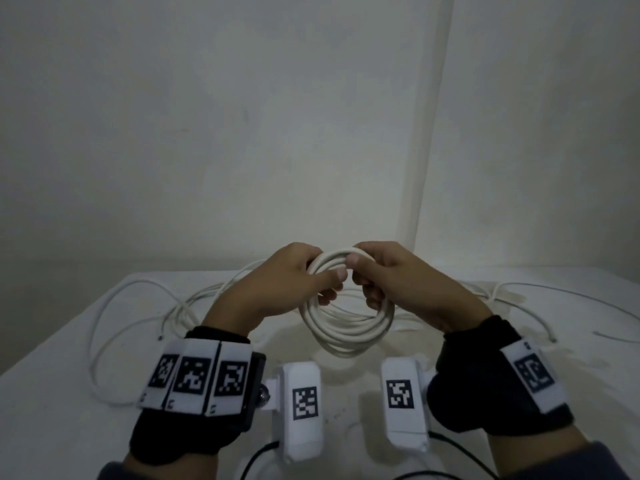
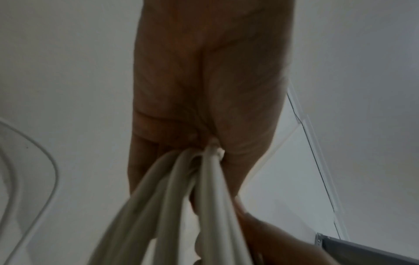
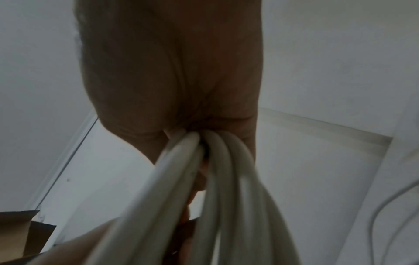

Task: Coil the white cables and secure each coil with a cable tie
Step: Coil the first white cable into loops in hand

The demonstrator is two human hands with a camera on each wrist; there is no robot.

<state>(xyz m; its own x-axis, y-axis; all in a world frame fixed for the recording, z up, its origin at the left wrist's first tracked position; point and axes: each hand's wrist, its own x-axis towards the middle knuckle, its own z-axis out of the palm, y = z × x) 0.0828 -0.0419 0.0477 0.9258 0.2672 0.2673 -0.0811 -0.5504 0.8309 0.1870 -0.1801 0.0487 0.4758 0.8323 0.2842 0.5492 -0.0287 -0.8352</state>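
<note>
A coil of thick white cable (image 1: pixel 346 327) hangs above the white table (image 1: pixel 52 393), held at its top by both hands. My left hand (image 1: pixel 294 275) grips the coil's upper left, thumb laid across the strands. My right hand (image 1: pixel 377 271) grips the upper right, fingers curled through the loop. In the left wrist view the bundled strands (image 2: pixel 181 197) run out of my closed left palm (image 2: pixel 204 107). In the right wrist view several strands (image 3: pixel 215 179) leave my right palm (image 3: pixel 170 80). I see no cable tie.
Loose thin white cables lie on the table behind the hands, looping at the left (image 1: pixel 114 327) and trailing off to the right (image 1: pixel 554 306). A white wall (image 1: pixel 242 116) stands close behind. A cardboard box (image 3: pixel 20 231) shows at the right wrist view's lower left.
</note>
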